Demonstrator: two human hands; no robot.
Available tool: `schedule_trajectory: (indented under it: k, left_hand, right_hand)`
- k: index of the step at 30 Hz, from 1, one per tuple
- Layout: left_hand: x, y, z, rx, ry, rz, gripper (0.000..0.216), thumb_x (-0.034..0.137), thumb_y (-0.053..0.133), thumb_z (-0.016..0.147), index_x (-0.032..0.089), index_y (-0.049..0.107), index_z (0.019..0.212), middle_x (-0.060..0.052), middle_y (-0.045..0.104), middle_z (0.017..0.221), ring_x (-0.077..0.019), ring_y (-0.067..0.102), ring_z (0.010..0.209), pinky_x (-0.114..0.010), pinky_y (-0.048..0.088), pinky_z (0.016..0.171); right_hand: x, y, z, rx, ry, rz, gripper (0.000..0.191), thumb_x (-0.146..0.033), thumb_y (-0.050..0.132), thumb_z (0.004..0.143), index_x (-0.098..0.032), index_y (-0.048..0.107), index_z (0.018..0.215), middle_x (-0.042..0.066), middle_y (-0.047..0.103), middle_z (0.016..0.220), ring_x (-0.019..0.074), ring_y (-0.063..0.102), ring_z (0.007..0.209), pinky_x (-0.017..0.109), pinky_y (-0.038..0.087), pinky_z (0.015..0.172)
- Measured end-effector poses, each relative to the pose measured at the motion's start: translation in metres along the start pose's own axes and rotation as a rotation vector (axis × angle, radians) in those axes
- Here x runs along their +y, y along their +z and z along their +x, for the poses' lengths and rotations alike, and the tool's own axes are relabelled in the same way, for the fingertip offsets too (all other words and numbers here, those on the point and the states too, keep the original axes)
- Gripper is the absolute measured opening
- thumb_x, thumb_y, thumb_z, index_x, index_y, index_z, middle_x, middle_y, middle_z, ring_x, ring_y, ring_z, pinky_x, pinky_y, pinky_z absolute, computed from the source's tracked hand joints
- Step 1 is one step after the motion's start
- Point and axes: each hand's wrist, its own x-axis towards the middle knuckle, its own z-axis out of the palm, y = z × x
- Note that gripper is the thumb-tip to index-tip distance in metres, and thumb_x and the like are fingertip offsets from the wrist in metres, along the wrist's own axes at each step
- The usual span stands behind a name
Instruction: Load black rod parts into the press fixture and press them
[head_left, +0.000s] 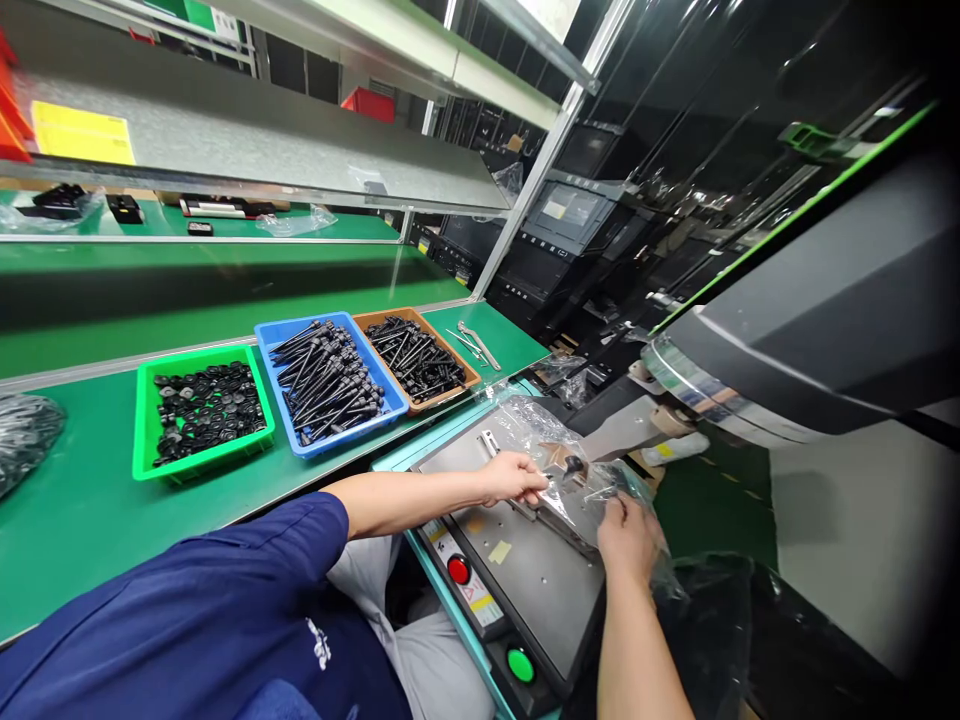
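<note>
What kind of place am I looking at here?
Probably a factory assembly workstation, judging by the blue tray of black rod-like parts on the green bench, the red push button and green push button nearby, and the stacked crates behind.

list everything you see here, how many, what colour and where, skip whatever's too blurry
green tray: one, green, left on the bench
round parts: many, black, in green tray
blue tray: one, blue, middle
long parts: many, black, in blue tray
brown tray: one, orange-brown, right
mixed parts: many, black, in brown tray
metal tools: several, silver, beside brown tray
bench: one, green, left
yellow sheet: one, yellow, shelf
bins: several, dark, background
machine plate: one, grey, below the grips
red button: one, red, machine front
green button: one, green, machine front
clear plastic: count unclear, transparent, over machine plate
shirt: one, navy, lower left
left grip: one, bare, at clear plastic
right grip: one, bare, at clear plastic
</note>
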Motion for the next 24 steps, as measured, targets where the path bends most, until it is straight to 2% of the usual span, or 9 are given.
schedule_trajectory:
  k: [3,6,10,16,21,24]
  left_hand:
    - [0.000,0.000,-0.001,0.002,0.012,-0.015,0.017,0.022,0.070,0.078,0.013,0.058,0.070,0.004,0.062,0.058,-0.0056,0.056,0.052,-0.016,0.041,0.052]
    - [0.000,0.000,-0.003,-0.008,0.005,-0.024,0.017,0.023,0.071,0.077,0.013,0.059,0.070,0.003,0.063,0.058,-0.0056,0.056,0.051,-0.017,0.041,0.052]
    - [0.000,0.001,-0.003,-0.033,-0.001,-0.031,0.013,0.017,0.065,0.081,0.012,0.061,0.070,0.003,0.065,0.061,-0.0045,0.057,0.051,-0.016,0.042,0.052]
    - [-0.004,0.000,-0.003,-0.056,-0.007,-0.034,0.016,0.024,0.068,0.082,0.012,0.061,0.074,0.001,0.066,0.065,-0.0047,0.058,0.052,-0.016,0.042,0.052]
    - [-0.010,-0.009,-0.007,-0.142,0.001,0.039,0.039,0.043,0.080,0.070,0.013,0.064,0.089,-0.002,0.069,0.078,-0.0081,0.062,0.059,-0.021,0.047,0.057]
    - [-0.014,-0.023,-0.016,-0.129,0.049,0.181,0.057,0.046,0.084,0.063,0.013,0.064,0.105,-0.005,0.071,0.089,-0.0124,0.065,0.069,-0.025,0.050,0.063]
  right_hand:
    - [0.007,0.005,-0.003,-0.093,0.004,-0.111,0.060,-0.045,0.035,0.081,-0.007,0.063,0.119,0.022,0.057,0.128,0.0340,0.043,0.128,0.048,0.026,0.110]
    - [0.014,0.020,-0.016,-0.214,0.036,-0.193,0.061,-0.043,0.033,0.083,-0.004,0.064,0.117,0.025,0.059,0.123,0.0350,0.047,0.124,0.048,0.029,0.108]
    - [0.017,0.035,-0.044,-0.271,0.101,-0.275,0.070,-0.046,0.033,0.085,0.006,0.057,0.126,0.032,0.052,0.128,0.0400,0.043,0.128,0.053,0.029,0.107]
    - [0.012,0.031,-0.103,-0.211,0.094,-0.319,0.081,-0.057,0.031,0.085,0.001,0.047,0.139,0.030,0.034,0.145,0.0437,0.027,0.137,0.059,0.029,0.105]
    - [0.011,0.024,-0.159,-0.099,-0.006,-0.241,0.089,-0.070,0.022,0.084,0.001,0.063,0.120,0.033,0.044,0.135,0.0454,0.034,0.132,0.058,0.032,0.104]
    - [0.008,0.013,-0.192,-0.014,-0.047,-0.194,0.091,-0.074,0.020,0.084,-0.002,0.069,0.109,0.031,0.050,0.129,0.0435,0.040,0.129,0.054,0.032,0.108]
